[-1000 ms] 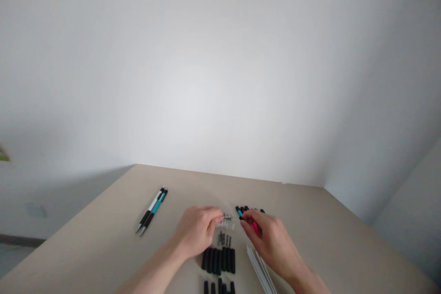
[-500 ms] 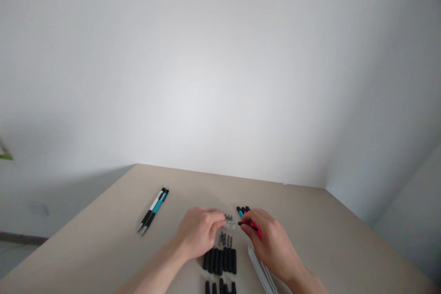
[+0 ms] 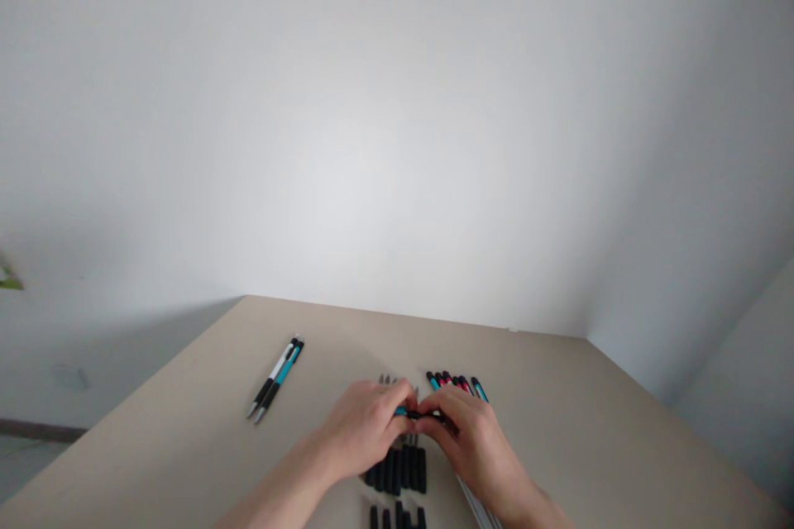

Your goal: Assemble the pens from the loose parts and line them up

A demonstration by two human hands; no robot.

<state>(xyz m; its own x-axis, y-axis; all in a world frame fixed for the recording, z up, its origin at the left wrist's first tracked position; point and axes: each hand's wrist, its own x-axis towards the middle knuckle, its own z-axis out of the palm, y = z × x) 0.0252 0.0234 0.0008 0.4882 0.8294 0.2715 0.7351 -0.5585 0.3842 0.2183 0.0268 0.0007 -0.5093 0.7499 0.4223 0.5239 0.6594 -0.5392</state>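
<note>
Left hand (image 3: 372, 421) and right hand (image 3: 468, 427) both pinch a blue-and-black barrel (image 3: 400, 411) over the table (image 3: 186, 446), likely to steady it from either end; black tubes (image 3: 395, 475) lie in a row nearer the person, apparently sorted for easy reach

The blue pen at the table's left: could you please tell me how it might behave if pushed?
The blue pen looks slim and straight, so probably stiff and light. It appears round, so it may roll, though its clip would likely stop it. Pushed leftward, it would probably nudge the white pen beside it.
</note>
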